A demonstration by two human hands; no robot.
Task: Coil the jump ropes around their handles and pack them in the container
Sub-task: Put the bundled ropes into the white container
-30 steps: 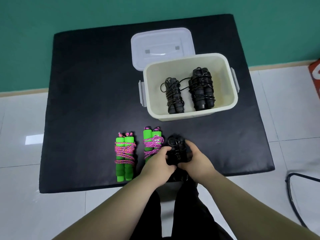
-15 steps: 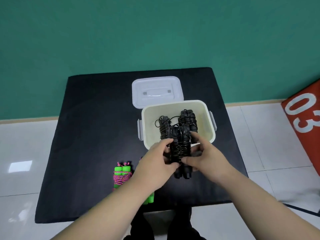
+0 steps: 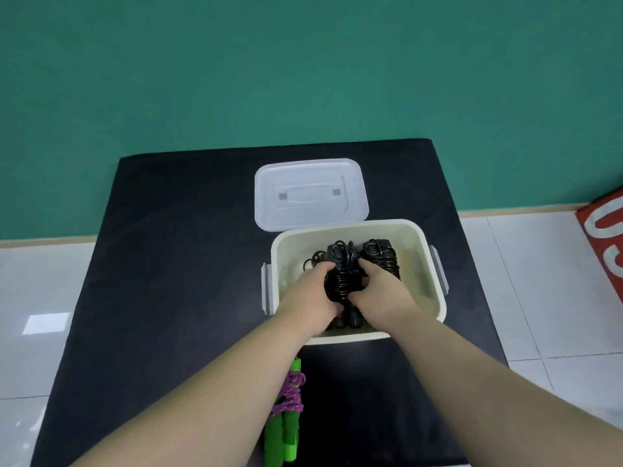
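Note:
A coiled black jump rope (image 3: 343,281) is held inside the cream container (image 3: 425,244). My left hand (image 3: 312,296) grips its left side and my right hand (image 3: 379,291) grips its right side. Behind my right hand lies another coiled black rope (image 3: 382,256) in the container. Loops of a further black rope (image 3: 313,261) peek out behind my left hand. A green-handled rope wound with pink cord (image 3: 286,412) lies on the black mat (image 3: 175,264) near the front edge, partly hidden by my left forearm.
The container's clear lid (image 3: 310,193) lies flat on the mat just behind it. White floor tiles surround the mat, a green wall stands behind, and a red sign (image 3: 603,237) leans at the right.
Both hands have lifted the black coiled rope from the front of the mat and carried it forward into the container. The camera has tilted up, so one green rope is hidden.

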